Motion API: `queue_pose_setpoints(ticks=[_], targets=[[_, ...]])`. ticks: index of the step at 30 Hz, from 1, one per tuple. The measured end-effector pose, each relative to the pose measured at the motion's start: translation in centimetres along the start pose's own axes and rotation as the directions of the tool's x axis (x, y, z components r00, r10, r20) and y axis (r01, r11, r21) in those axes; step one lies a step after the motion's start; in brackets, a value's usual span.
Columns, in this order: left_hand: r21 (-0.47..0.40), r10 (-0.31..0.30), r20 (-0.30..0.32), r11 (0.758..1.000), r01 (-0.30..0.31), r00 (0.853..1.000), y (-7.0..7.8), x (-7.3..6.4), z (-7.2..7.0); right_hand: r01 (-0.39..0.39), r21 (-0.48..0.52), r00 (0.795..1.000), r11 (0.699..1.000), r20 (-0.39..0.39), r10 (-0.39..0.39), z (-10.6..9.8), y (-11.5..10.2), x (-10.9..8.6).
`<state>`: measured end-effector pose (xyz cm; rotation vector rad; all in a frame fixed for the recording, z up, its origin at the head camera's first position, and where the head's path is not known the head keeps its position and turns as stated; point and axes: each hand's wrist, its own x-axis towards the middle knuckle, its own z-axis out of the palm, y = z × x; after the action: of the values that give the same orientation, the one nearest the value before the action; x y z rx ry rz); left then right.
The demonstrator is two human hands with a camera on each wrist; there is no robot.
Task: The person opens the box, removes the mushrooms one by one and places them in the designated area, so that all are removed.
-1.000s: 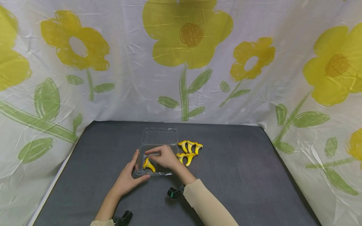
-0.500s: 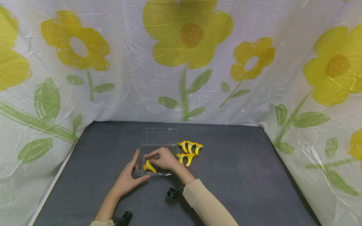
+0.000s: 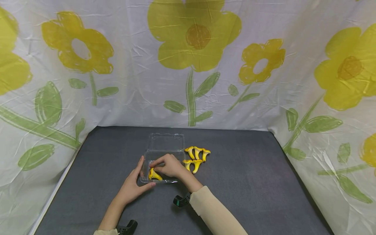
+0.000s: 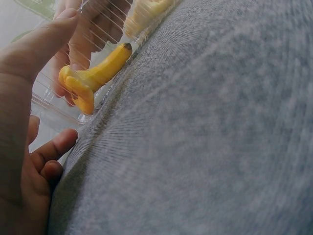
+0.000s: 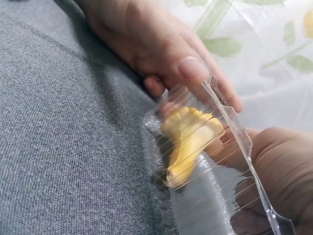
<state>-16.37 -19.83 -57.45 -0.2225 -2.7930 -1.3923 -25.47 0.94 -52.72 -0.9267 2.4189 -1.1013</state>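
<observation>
A clear plastic clamshell box [image 3: 144, 176] lies on the table, its lid [image 3: 165, 142] folded back. My left hand [image 3: 132, 186] braces its near left corner, the index finger along the left side and the thumb at the front wall. Inside that corner is a yellow chanterelle mushroom [image 3: 155, 175], lying tilted; through the ribbed wall its dark stem end shows in the left wrist view. My right hand [image 3: 170, 165] reaches into the box from the right and pinches the mushroom by its cap, thumb and index finger close together. The other fingertips are partly hidden behind the wall.
Right of the box lie several more chanterelles, a back row [image 3: 197, 152] and a front pair [image 3: 197, 165], close to its right side. A grey cloth [image 3: 249, 182] covers the table. A flower-printed curtain [image 3: 132, 111] closes off the back and sides.
My right hand has moved slightly down and toward me inside the box, and the mushroom at its fingertips has sunk and tilted flatter. The left hand and the box stay put.
</observation>
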Motion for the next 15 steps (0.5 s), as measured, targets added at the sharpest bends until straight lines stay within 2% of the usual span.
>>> queue_pose_setpoints(ticks=[15], targets=[[0.005,-0.007,0.002,1.000,0.007,1.000,0.08,-0.06,-0.03,-0.016,-0.031,1.000,0.999,0.006,0.016,0.03,-0.44,0.01]])
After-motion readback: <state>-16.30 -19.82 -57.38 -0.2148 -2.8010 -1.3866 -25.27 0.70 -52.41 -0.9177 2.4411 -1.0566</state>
